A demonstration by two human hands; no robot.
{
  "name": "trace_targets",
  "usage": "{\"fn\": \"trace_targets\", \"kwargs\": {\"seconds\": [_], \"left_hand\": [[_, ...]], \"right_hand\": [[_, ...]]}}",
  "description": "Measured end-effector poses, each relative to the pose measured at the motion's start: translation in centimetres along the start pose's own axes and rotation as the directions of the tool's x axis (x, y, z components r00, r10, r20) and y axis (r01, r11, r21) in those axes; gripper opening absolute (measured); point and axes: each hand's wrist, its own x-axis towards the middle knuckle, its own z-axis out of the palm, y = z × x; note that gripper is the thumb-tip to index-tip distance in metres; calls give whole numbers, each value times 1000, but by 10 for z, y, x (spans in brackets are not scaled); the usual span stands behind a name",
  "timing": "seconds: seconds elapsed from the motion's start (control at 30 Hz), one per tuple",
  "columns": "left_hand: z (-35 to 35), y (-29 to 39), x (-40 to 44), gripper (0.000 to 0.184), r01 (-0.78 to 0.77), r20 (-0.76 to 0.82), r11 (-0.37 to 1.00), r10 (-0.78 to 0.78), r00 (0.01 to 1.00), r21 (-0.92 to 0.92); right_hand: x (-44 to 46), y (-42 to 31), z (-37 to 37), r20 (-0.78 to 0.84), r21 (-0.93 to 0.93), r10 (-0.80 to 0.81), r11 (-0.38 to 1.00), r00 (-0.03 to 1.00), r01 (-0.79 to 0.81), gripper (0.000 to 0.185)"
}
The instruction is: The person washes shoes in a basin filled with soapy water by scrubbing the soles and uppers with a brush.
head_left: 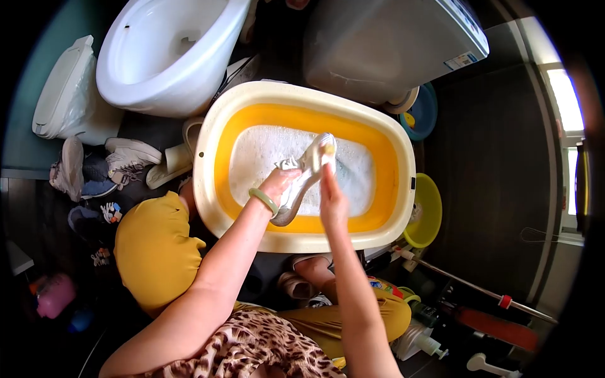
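A white shoe [309, 169] is held at a slant above the soapy water [258, 151] in a cream and yellow basin [389, 183]. My left hand [278, 187], with a pale green bangle at its wrist, grips the shoe near its opening, fingers partly hidden behind it. My right hand [334, 200] is closed at the toe end, around something small and yellowish that touches the shoe. What exactly it is cannot be made out. The shoe's grey sole faces down and right.
A toilet [164, 50] and a lidded bin [69, 94] stand at the upper left, a grey appliance [384, 50] behind the basin. Several shoes [129, 160] lie left. A green basin [425, 211], a metal pole [466, 283] and bottles [425, 314] are at right.
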Motion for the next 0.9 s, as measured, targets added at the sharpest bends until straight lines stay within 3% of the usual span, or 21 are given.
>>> {"fn": "trace_targets", "kwargs": {"seconds": [0.07,0.13,0.17,0.2,0.27,0.3,0.4,0.43,0.47,0.53,0.6,0.67,0.7,0.77,0.8,0.9], "left_hand": [[3,-1,-1,19,-9,21,1000,9,1000,17],[9,5,-7,20,-23,7,997,23,1000,79],[-1,-3,5,21,-44,23,997,43,999,59],[-1,0,6,21,-54,29,997,53,998,54],[3,1,2,22,-59,44,998,59,997,-5],[14,11,-11,21,-9,4,999,9,1000,-49],[-8,-6,9,19,23,19,997,-21,1000,-75],[1,-2,1,19,63,-61,995,-68,996,-81],[2,-2,-1,18,13,8,998,-13,1000,-53],[28,15,-22,18,-14,-102,1000,16,995,25],[23,13,-17,19,-30,-82,999,33,996,42],[16,10,-7,20,-49,-52,997,52,997,56],[7,6,-3,21,-44,-29,998,45,999,35],[1,3,1,20,-15,-35,1000,15,999,7],[2,5,-3,20,-7,-42,1000,7,999,13],[12,9,-15,17,11,-46,999,-13,999,-36]], "right_hand": [[45,-30,-17,57,-126,221,969,974,-212,34],[75,-20,-12,6,-32,126,992,992,-126,34],[72,-19,-11,17,-7,137,991,990,-137,34],[62,-33,-14,83,-24,263,965,961,-261,34],[21,-14,-3,109,35,259,964,960,-264,34],[-6,-15,0,30,36,116,992,993,-117,35],[-32,-17,1,-88,33,-104,994,991,107,36],[-21,-13,-1,-34,43,-18,999,999,19,37],[-6,-9,-4,22,48,66,997,998,-67,37],[39,-7,-8,35,-74,173,983,984,-170,37],[70,-20,-14,6,83,157,984,988,-157,35],[46,-35,-17,132,145,378,907,916,-395,34],[24,-29,-11,128,111,337,930,933,-352,35],[-32,-22,2,-28,115,-29,993,999,32,37],[-45,-24,2,-49,122,-80,989,996,86,38],[-13,-18,-5,34,6,97,995,995,-97,36]]}}
